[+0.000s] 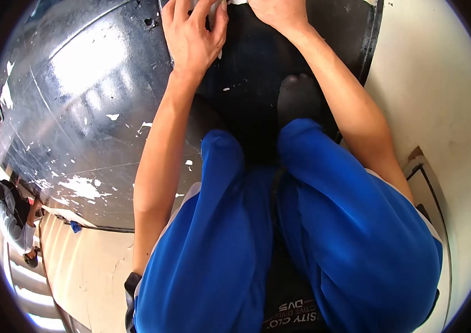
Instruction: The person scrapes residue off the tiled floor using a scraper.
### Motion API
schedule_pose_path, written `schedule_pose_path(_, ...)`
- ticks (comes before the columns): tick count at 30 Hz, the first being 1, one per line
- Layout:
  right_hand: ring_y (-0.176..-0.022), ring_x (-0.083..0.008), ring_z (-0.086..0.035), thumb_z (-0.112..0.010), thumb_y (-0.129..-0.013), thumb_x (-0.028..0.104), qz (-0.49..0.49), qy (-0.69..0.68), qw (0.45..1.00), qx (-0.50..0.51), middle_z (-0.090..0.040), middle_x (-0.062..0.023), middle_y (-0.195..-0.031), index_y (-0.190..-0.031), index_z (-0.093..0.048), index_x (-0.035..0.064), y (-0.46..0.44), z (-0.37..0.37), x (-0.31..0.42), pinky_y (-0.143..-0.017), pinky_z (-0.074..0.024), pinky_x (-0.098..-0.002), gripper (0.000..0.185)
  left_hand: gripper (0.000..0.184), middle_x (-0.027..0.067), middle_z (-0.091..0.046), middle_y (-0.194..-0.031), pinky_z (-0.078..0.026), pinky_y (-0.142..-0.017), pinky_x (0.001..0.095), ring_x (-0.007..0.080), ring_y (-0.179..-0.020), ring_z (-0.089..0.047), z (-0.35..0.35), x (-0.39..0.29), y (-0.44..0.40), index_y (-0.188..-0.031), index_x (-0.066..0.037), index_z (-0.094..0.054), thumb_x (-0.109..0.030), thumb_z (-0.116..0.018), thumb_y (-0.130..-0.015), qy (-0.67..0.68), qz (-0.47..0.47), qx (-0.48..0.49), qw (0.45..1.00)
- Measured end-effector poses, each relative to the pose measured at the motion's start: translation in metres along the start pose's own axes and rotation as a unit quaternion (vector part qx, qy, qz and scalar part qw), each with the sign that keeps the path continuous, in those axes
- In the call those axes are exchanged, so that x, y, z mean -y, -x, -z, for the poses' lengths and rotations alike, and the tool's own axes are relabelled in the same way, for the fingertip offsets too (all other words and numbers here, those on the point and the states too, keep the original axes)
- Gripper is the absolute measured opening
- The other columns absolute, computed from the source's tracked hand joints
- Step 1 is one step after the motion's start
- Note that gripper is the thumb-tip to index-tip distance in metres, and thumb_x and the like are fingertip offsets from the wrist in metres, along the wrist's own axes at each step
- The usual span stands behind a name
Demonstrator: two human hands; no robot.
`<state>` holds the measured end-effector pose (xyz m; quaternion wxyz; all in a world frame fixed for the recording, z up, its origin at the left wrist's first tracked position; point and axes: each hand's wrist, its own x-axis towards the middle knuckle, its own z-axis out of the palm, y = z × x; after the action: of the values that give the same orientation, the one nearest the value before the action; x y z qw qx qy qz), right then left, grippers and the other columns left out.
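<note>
At the top edge, my left hand (195, 30) reaches over a dark glossy panel (107, 141), with its fingers bent and the thumb curled inward. A small white piece (237, 1) shows between the two hands, and more white peeks out by the left fingertips. The frame cuts it off, so I cannot make out its kind. Close by on the right is my right hand (281, 12); its fingers lie beyond the top of the frame. White flecks and scraped patches (82, 187) mark the panel.
My knees in blue trousers (352, 211) are bent beneath my arms, and a dark sock (300, 97) rests on the dark surface. A cream-coloured surface (432, 72) runs along the right. Far left, another person (16, 216) in a light top is bent over.
</note>
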<state>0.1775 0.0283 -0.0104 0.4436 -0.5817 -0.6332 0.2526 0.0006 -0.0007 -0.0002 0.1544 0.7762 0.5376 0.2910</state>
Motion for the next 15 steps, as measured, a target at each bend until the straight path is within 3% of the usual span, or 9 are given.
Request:
schedule_pose_path(3,-0.055,-0.0170,-0.038,-0.083,-0.090,0.021,-0.032,-0.035,0.999,-0.026,-0.044,-0.0141,-0.058,-0.069,-0.048,-0.0026,0.0013,-0.0071,-0.0020,-0.050,-0.0367,-0.0384,0.048,0.030,0.0122,-0.064,-0.133,-0.047,-0.102,0.0467,0.0355,-0.118,-0.057,0.0049,0.0023,-0.0007,-0.118,-0.014,-0.075,-0.008,-0.074,-0.089,-0.006,0.003,0.009,1.000)
schedule_pose_path(5,-0.055,-0.0161,-0.038,-0.084,-0.090,0.020,-0.034,0.011,0.999,-0.022,-0.044,-0.0136,-0.058,-0.068,-0.047,-0.0025,0.0030,-0.0048,-0.0026,-0.049,-0.0365,-0.0382,0.048,0.030,0.0123,-0.064,-0.133,-0.047,-0.102,0.0468,0.0355,-0.118,-0.057,0.0051,0.0001,0.0003,-0.118,-0.014,-0.075,-0.008,-0.075,-0.089,0.002,0.006,0.008,1.000)
schedule_pose_path(9,-0.056,-0.0150,-0.037,-0.084,-0.090,0.020,0.023,0.024,0.999,-0.024,-0.043,-0.0128,-0.058,-0.068,-0.047,-0.0024,-0.0001,-0.0045,-0.0045,-0.049,-0.0360,-0.0378,0.048,0.030,0.0123,-0.064,-0.134,-0.047,-0.102,0.0470,0.0359,-0.119,-0.057,-0.0035,0.0073,0.0021,-0.118,-0.014,-0.076,-0.008,-0.075,-0.089,0.006,-0.008,-0.019,1.000)
schedule_pose_path(12,-0.055,-0.0160,-0.036,-0.084,-0.090,0.020,-0.034,0.012,0.999,-0.032,-0.042,-0.0135,-0.057,-0.068,-0.046,-0.0023,0.0008,-0.0055,-0.0002,-0.048,-0.0356,-0.0383,0.049,0.030,0.0122,-0.064,-0.134,-0.047,-0.103,0.0473,0.0364,-0.119,-0.057,0.0021,0.0015,0.0001,-0.118,-0.014,-0.075,-0.008,-0.075,-0.089,-0.005,0.002,-0.001,1.000)
schedule_pose_path(15,-0.054,-0.0169,-0.036,-0.084,-0.089,0.020,-0.014,0.015,0.999,-0.034,-0.042,-0.0139,-0.057,-0.068,-0.046,-0.0023,0.0011,-0.0071,-0.0023,-0.048,-0.0355,-0.0389,0.049,0.030,0.0121,-0.064,-0.134,-0.046,-0.103,0.0475,0.0370,-0.120,-0.056,0.0020,0.0025,0.0002,-0.118,-0.014,-0.075,-0.007,-0.074,-0.089,0.006,0.006,0.005,1.000)
